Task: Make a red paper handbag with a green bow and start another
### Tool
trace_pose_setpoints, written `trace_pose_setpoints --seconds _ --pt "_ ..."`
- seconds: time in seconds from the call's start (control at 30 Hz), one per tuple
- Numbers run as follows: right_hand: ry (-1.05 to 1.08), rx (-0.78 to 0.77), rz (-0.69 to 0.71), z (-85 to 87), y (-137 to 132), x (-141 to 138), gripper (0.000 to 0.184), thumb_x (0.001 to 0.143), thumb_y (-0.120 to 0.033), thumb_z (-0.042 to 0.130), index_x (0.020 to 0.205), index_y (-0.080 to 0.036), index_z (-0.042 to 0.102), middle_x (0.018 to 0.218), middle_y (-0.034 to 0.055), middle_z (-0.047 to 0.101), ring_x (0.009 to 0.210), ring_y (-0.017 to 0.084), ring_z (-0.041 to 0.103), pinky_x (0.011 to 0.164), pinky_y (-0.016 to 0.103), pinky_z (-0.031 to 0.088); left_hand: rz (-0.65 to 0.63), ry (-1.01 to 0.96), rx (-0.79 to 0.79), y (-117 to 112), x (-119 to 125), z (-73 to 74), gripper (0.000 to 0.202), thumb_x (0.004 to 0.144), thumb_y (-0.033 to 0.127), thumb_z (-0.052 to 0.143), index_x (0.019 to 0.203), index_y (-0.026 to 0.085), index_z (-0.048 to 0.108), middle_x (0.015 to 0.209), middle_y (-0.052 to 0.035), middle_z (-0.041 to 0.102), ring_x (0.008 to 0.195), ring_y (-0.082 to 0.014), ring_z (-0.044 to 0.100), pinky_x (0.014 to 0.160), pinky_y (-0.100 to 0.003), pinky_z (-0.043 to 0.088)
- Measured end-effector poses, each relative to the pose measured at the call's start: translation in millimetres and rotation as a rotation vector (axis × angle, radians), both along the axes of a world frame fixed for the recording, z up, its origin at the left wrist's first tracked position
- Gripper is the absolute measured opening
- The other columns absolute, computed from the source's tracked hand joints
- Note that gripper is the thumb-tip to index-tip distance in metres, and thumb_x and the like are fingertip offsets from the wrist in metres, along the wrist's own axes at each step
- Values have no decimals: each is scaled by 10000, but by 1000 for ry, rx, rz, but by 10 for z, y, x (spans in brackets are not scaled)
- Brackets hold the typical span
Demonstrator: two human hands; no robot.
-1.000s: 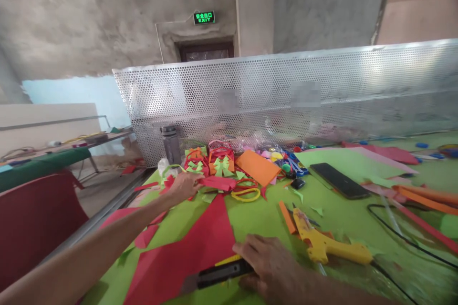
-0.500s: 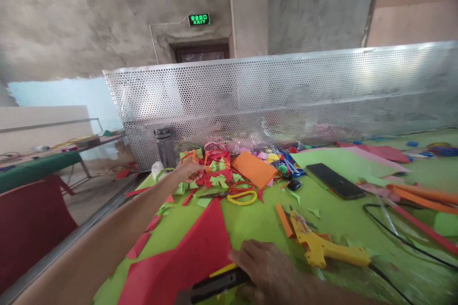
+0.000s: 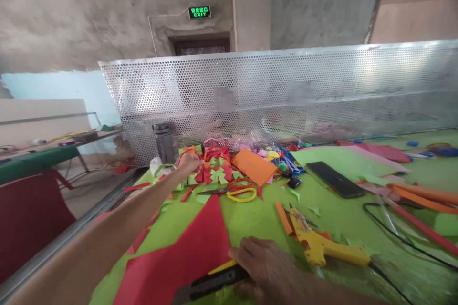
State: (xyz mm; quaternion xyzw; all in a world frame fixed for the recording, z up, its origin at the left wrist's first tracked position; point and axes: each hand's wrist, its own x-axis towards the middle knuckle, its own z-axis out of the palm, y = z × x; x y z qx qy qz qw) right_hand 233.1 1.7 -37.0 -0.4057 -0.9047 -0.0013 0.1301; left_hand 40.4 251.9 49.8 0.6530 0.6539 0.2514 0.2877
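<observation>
Red paper is dominating the near side of the lime-green tabletop [image 3: 257, 219]: a large smooth red paper sheet [image 3: 186, 257] with a pointed far corner is lying flat on it. The right hand [image 3: 266, 267] is resting at that sheet's right edge, fingers curling down and gripping the rear end of a black and yellow utility knife [image 3: 211, 282], whose slim body is lying across the sheet's near corner and pointing left.

The left hand [image 3: 189, 162] is stretching far out to the back of the tabletop, its fingers bunching together against a pile of small red and green folded paper bows [image 3: 214, 171]; whether it is actually clasping one of them I cannot tell, as the fingertips are too small and blurred.

Just right of the right hand, a yellow plastic glue gun [image 3: 322, 245] is lying on its side, with a narrow orange paper strip [image 3: 282, 217] beside its nozzle. A thin yellow paper loop [image 3: 245, 195] is lying near the bows, and a flat orange paper sheet [image 3: 254, 164] is tilting just beyond it. A glossy black rectangular phone [image 3: 334, 179] is lying well to the right. A grey cylindrical bottle [image 3: 162, 145] is standing upright before a shiny perforated metal panel [image 3: 286, 90] along the back.
</observation>
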Motion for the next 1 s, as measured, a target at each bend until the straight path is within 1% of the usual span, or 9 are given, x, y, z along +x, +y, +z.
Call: trace_pose_setpoints --seconds 0.1,0.2,0.37,0.43,0.53,0.63,0.73,0.87,1.0 --pt "-5 -45 -22 21 -11 -8 463 720 -374 738 1095 -173 556 958 66 654 833 235 611 646 309 453 -29 108 105 -41 3 -1 324 906 321 560 1187 160 540 1186 -87 566 994 -224 592 824 -425 514" --pt "6 -78 -33 54 -27 -5 453 732 -350 731 1111 -178 553 979 61 645 847 230 604 679 311 450 -89 190 152 -84 21 -22 322 905 322 562 1182 159 545 1187 -84 566 997 -228 591 826 -424 513" --pt "59 -79 -12 46 -37 23 426 749 -360 706 1105 -191 546 988 57 631 872 227 588 691 304 431 -193 263 136 -154 79 -92 319 899 330 568 1165 154 560 1178 -74 573 987 -236 594 812 -412 519" --pt "88 -74 -8 25 -40 32 373 772 -349 680 1085 -195 547 980 49 630 866 218 584 693 299 422 -216 277 132 -165 104 -110 319 899 331 568 1164 154 560 1178 -73 573 986 -237 595 811 -412 519" --pt "121 -71 -13 4 -50 35 314 792 -342 661 1048 -198 551 965 37 631 853 203 579 698 292 414 -221 292 137 -170 125 -115 321 904 327 563 1174 154 551 1175 -80 573 983 -228 596 814 -417 518" --pt "117 -84 -18 4 -59 30 334 778 -349 684 1044 -199 548 966 35 630 856 202 577 699 292 417 -195 316 154 -207 113 -111 324 897 332 570 1166 152 559 1181 -73 572 989 -240 593 812 -413 518" --pt "114 -84 -24 16 -68 24 346 777 -365 688 1049 -204 546 978 35 627 873 209 577 712 299 427 -198 349 159 -323 72 -125 327 897 336 570 1164 148 560 1176 -70 573 991 -245 593 815 -417 517" --pt "122 -80 -38 37 -84 23 313 790 -349 675 1042 -210 553 977 31 628 885 211 582 732 304 439 -283 396 130 -551 28 -153 317 896 344 570 1149 152 569 1159 -63 581 983 -246 597 811 -411 521" --pt "128 -116 -19 85 -97 40 291 846 -350 608 1079 -181 558 974 62 634 901 220 587 756 324 449 -336 434 124 -804 17 -89 300 902 335 563 1143 155 569 1145 -68 587 962 -225 603 803 -403 523"
